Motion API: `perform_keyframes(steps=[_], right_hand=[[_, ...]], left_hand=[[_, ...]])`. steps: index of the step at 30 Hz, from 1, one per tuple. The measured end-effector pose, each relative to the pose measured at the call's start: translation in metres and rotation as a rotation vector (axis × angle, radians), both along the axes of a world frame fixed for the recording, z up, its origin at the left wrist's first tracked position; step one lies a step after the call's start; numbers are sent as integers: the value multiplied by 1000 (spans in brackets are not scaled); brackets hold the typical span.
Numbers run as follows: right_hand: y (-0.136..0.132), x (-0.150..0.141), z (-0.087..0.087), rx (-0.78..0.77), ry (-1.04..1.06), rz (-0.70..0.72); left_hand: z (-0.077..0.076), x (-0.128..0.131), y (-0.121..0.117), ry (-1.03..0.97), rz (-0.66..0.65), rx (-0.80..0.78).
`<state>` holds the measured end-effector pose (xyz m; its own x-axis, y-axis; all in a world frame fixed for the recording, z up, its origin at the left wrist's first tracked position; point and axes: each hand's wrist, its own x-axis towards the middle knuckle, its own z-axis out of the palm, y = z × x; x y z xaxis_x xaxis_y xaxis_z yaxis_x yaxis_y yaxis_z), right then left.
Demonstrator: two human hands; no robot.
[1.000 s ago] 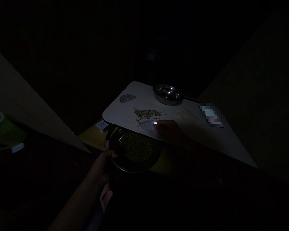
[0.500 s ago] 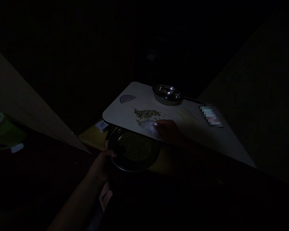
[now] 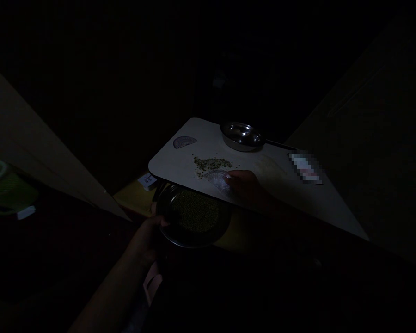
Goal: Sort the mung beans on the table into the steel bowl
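Observation:
My left hand (image 3: 152,236) grips the near-left rim of a metal bowl (image 3: 185,243), thumb over the edge. Inside lie many small green beans (image 3: 196,212), which look like mung beans. The bowl is held just below the near edge of a white table (image 3: 169,164). In my right hand (image 3: 244,185) is a clear, half-round protractor (image 3: 217,180), pinched between thumb and fingers and resting on the tabletop. Right beyond it, loose green beans (image 3: 213,164) lie scattered. The undersides of both hands are hidden in the dark.
A second protractor (image 3: 185,142) lies at the table's far left. An empty-looking steel bowl (image 3: 241,138) stands at the back edge. Pale grains (image 3: 270,166) are spread to the right, near a blurred-out flat object (image 3: 305,167). A green basket (image 3: 7,185) is at far left.
My right hand has shifted the protractor very slightly right and away from the table's near edge. My left hand and the bowl stay almost still.

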<state>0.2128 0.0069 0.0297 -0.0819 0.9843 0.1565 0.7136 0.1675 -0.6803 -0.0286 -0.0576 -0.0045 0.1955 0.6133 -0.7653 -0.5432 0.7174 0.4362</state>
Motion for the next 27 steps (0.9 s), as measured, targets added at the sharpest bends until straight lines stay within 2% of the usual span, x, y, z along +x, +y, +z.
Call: perform_keyframes(steps=[11,23,27], right_hand=[[-2,-3,2,-23,60,38],[-10,-14,9,-41,10,185],[-8,-9,8,-30,17,93]], left_hand=[[1,2,1,58,0,4],[0,2,1,56,10,6],[2,3,1,53,36,37]])
